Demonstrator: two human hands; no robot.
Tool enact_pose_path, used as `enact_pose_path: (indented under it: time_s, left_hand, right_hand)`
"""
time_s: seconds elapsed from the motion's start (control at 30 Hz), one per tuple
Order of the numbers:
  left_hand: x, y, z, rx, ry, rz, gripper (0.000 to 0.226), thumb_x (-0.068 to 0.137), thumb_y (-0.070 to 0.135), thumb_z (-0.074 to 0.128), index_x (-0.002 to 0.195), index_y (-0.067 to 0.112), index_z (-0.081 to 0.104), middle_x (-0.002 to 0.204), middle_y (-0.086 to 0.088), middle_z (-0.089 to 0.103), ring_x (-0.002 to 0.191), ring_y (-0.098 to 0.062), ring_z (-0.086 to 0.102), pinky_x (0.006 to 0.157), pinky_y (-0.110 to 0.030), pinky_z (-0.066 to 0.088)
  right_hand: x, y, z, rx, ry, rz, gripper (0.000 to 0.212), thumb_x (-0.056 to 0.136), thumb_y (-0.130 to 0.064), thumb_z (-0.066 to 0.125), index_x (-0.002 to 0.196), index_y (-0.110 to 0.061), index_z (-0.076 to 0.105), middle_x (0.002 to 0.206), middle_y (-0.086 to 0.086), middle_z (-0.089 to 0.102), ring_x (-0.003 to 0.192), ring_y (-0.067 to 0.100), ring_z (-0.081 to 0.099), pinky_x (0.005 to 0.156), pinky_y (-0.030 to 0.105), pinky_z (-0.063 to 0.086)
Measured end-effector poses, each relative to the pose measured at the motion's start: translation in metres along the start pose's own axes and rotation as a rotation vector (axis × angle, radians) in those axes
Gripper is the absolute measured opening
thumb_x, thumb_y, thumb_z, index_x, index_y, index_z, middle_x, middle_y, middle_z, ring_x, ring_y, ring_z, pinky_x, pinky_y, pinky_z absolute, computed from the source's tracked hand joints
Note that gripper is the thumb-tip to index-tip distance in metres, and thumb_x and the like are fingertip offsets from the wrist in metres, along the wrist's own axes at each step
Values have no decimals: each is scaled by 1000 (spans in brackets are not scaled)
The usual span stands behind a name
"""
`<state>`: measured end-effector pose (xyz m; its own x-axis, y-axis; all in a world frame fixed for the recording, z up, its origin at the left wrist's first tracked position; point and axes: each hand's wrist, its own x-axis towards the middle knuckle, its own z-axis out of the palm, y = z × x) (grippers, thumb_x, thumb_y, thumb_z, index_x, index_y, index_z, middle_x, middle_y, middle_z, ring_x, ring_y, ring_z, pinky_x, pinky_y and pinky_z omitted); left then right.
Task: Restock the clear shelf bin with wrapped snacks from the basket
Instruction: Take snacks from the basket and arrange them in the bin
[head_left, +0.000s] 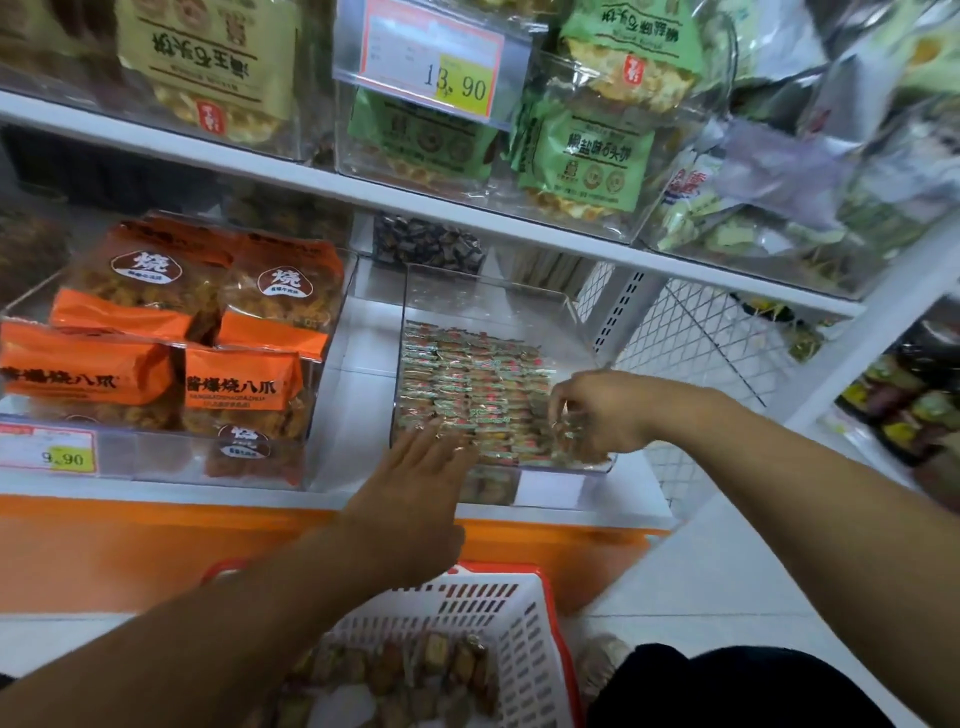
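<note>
While the white basket (511, 631) sits below us with wrapped snacks (410, 670) in it, our left hand (415, 467) lies flat, fingers straight, on the clear bin's (498, 291) rows (neatly packed), and our right hand (597, 410) pinches wrapped pieces at the bin's right front corner.

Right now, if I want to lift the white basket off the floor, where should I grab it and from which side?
Probably best to take the white basket by its far top rim, coming from above with fingers hooked over the edge. The slotted walls flare outward and the top is open, so the rim gives a firm hold. Loose wrapped snacks lie inside, so keep it level. A handle cannot be made out clearly.
</note>
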<state>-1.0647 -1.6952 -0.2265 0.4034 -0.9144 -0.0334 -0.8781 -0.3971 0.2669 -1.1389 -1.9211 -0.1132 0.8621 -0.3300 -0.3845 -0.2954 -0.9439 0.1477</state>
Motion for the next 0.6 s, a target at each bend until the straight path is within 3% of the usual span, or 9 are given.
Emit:
enact_pose_path:
  time_s: [0.07,0.13,0.2,0.3,0.4,0.47,0.6]
  left_hand:
    - [0,1,1,25,15,1,83,93,34,51,162,21,6,171,-3,1,156,-24,-15,127,-46,-6]
    - [0,3,2,32,28,5,85,91,34,53,161,20,8,170,-4,5,156,-25,-13,127,-46,-5]
    - [0,3,3,27,36,9,87,90,34,54,161,19,7,170,-5,6,156,-25,-11,127,-44,-8]
    - [-2,3,4,28,32,11,90,90,37,55,162,18,4,170,-5,3,156,-26,-11,126,-44,-10]
    - [-2,1,4,7,26,13,90,90,38,55,162,19,4,170,-5,4,156,-26,-11,127,-45,-6]
    - [-1,0,2,-8,26,21,90,90,38,57,162,20,6,170,-6,6,156,-25,-9,127,-45,-4]
    - [-1,-1,1,-40,35,32,91,90,39,59,163,21,7,170,-4,7,157,-24,-8,127,-43,-4]
  right_hand:
    - [13,-8,2,-114,-167,57,53,72,-15,78,121,-27,63,104,0,61,95,24,59,80,35,56]
    - [25,-13,5,-173,-234,89,54,73,-18,80,125,-20,65,113,3,64,103,27,62,82,35,56]
    - [34,-17,11,-236,-254,82,46,80,-19,72,126,-15,67,124,7,65,111,29,63,88,36,56]
    - [41,-22,23,-245,-211,81,38,86,-14,65,123,-13,68,121,9,67,107,29,64,88,35,57]
    - [42,-22,29,-284,-143,52,33,87,-9,68,119,-11,65,116,10,67,104,28,61,85,36,55]
    - [42,-20,28,-345,-95,17,32,87,-20,74,116,-14,64,113,6,66,101,25,53,80,35,50]
    - [42,-20,15,-367,-264,-22,37,90,-30,72,123,-13,69,120,6,69,106,27,63,89,34,54]
